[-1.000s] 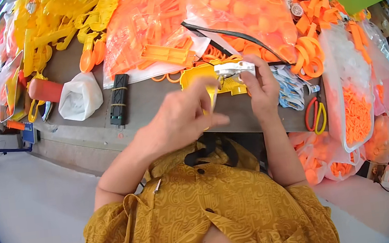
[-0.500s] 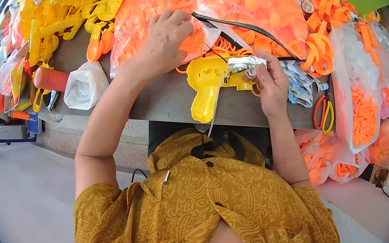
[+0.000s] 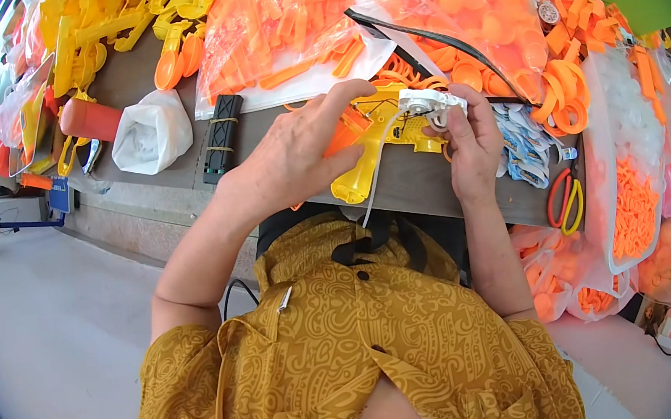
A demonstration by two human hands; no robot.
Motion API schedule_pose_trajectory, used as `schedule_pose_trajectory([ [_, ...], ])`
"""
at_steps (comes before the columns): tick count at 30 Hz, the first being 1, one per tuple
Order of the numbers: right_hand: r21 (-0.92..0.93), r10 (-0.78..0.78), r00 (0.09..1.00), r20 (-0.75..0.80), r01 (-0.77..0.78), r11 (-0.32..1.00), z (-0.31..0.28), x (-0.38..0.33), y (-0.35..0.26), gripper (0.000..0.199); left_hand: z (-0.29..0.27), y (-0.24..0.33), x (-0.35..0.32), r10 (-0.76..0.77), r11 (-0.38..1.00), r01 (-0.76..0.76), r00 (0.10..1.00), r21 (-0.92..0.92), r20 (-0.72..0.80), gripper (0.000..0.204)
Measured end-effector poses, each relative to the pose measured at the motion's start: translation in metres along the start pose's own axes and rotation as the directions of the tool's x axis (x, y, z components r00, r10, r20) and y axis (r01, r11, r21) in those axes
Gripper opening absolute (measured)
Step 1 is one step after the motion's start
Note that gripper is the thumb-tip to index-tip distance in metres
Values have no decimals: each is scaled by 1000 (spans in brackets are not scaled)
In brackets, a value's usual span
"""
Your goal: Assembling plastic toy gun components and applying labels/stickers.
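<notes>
My right hand [image 3: 471,141] pinches a white plastic mechanism [image 3: 421,100] with thin wires at its left end. Under it lies a yellow gun-shaped toy shell half [image 3: 357,179], its hollow inside facing up and its handle toward me. Between the thumb and fingers of my left hand [image 3: 294,151] is an orange plastic part [image 3: 349,129], right over the shell's left end; the fingers partly cover it. A thin pale cord [image 3: 376,162] runs across the shell and down toward my lap.
A black bar-shaped part [image 3: 222,140] with bands lies left, beside a white bag [image 3: 152,136]. Bags of orange parts [image 3: 444,0] fill the back; yellow parts [image 3: 96,29] lie far left. Scissors [image 3: 567,200] and a bin of orange pieces [image 3: 632,208] are at right.
My left hand has come back from the orange bags toward the shell, with an orange part now in its fingers. The black bar has come into view. My right hand keeps the white mechanism.
</notes>
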State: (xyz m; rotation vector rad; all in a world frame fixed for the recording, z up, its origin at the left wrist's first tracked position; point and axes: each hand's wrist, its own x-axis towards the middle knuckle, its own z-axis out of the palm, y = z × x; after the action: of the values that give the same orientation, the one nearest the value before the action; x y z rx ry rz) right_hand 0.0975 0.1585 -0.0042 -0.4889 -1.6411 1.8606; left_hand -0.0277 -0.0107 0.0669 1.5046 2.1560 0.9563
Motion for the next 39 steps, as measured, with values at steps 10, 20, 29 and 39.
schedule_pose_trajectory([
  [10,51,-31,999,19,30,998,3,-2,0,27,8,-13,2,84,994,-90,992,-61,-98,26],
  [20,21,-44,998,36,43,999,2,-3,4,27,-5,6,9,-292,947,300,953,-114,76,27],
  [29,27,-70,995,66,69,997,2,-3,5,26,-2,-2,17,-180,983,178,983,40,47,31],
  [39,115,-21,999,50,15,993,-1,-2,5,28,33,-5,20,-129,971,173,961,167,-246,30],
])
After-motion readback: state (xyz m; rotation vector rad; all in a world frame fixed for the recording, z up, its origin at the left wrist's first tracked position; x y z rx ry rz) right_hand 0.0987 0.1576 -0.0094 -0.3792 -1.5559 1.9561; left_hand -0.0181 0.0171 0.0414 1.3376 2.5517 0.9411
